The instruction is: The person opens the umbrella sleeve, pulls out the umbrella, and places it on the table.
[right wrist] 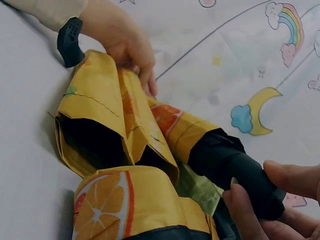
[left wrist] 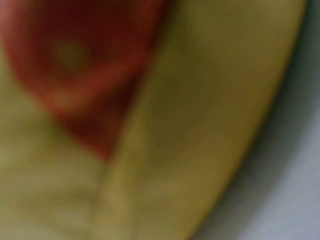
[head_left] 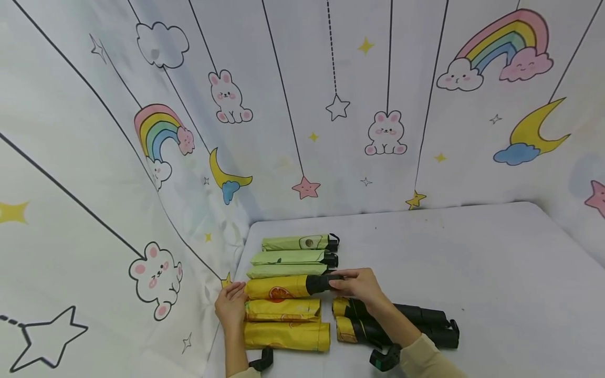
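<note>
Head view: your right hand pinches the black handle of an umbrella in an orange-print sleeve, beyond two yellow sleeves; your left hand meets that sleeve's opposite end, grip indeterminable. Left wrist view: blurred yellow fabric. Right wrist view: the two yellow sleeves gape, contents too dark to verify. Sleeving appears in hand; next, brace the end.

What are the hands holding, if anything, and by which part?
A yellow umbrella: the right hand pinches its black handle. The left hand is at the opposite end; whether it grips cannot be told.
</note>
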`<action>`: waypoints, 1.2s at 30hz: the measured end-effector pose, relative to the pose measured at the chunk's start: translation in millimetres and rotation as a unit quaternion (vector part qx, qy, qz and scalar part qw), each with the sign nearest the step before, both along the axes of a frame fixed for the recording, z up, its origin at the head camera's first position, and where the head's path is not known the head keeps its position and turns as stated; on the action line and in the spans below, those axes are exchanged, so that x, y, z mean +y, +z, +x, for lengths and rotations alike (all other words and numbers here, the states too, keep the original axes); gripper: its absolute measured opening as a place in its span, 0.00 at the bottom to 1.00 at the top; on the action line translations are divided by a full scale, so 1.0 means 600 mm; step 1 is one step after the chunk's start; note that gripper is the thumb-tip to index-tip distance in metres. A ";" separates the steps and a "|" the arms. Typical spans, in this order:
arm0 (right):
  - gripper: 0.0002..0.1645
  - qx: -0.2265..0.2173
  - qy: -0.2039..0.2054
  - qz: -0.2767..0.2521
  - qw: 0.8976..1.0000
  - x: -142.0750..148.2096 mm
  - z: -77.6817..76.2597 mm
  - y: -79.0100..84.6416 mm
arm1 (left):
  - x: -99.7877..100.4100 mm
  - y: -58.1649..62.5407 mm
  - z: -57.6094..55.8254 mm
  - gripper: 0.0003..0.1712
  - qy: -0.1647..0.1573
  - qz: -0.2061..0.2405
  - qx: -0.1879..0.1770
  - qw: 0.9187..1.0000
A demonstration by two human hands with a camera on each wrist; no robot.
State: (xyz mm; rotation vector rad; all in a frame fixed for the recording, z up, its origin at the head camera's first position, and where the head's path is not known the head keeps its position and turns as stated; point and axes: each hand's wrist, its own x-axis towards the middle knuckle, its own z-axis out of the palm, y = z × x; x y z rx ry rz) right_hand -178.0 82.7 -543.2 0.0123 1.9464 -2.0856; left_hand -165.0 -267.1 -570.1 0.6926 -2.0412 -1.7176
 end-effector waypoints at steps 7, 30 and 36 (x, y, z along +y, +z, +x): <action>0.26 -0.007 -0.011 -0.005 1.000 0.014 -0.003 0.002 | 0.003 0.003 -0.003 0.19 0.004 0.005 0.011 1.000; 0.27 0.001 -0.012 0.013 1.000 0.038 0.006 0.009 | 0.002 0.003 0.002 0.22 0.003 0.011 0.002 1.000; 0.27 0.001 -0.008 0.010 1.000 0.044 0.005 0.015 | 0.001 0.002 0.000 0.23 0.008 0.005 0.005 1.000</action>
